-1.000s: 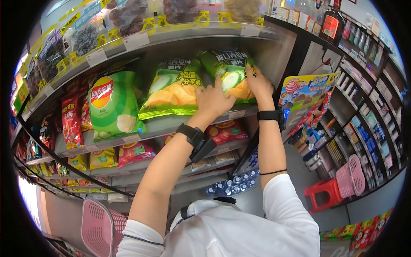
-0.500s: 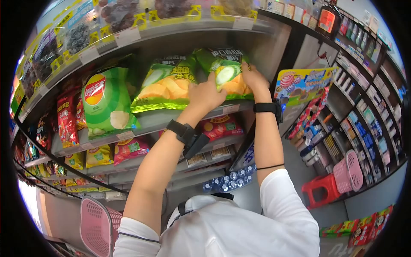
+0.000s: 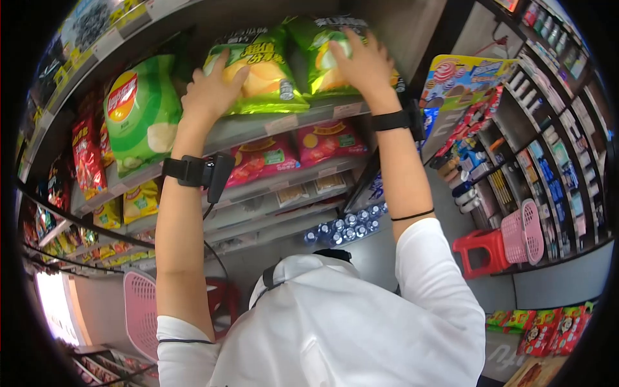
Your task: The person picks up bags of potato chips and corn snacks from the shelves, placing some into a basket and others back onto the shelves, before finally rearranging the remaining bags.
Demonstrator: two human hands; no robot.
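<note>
Two green chip bags with cucumber and chip pictures lie side by side on the shelf. My left hand (image 3: 211, 95) rests with spread fingers at the left edge of the middle chip bag (image 3: 274, 77), covering part of its front. On the front of the right chip bag (image 3: 321, 61) lies my right hand (image 3: 366, 68), its fingers apart and hiding much of the bag's right side. Left of my left hand, a green Lay's bag (image 3: 143, 116) leans on the same shelf, a little apart from the middle bag.
Red snack packs (image 3: 87, 155) stand left of the Lay's bag. Pink snack bags (image 3: 264, 158) fill the shelf below. Several bottles (image 3: 345, 227) are on the floor. A pink basket (image 3: 138, 309), a red stool (image 3: 480, 251) and a colourful display card (image 3: 451, 80) are nearby.
My left hand has moved left from between the two chip bags to the middle bag's left edge. My right hand has spread over the right bag's front. The view has tilted down.
</note>
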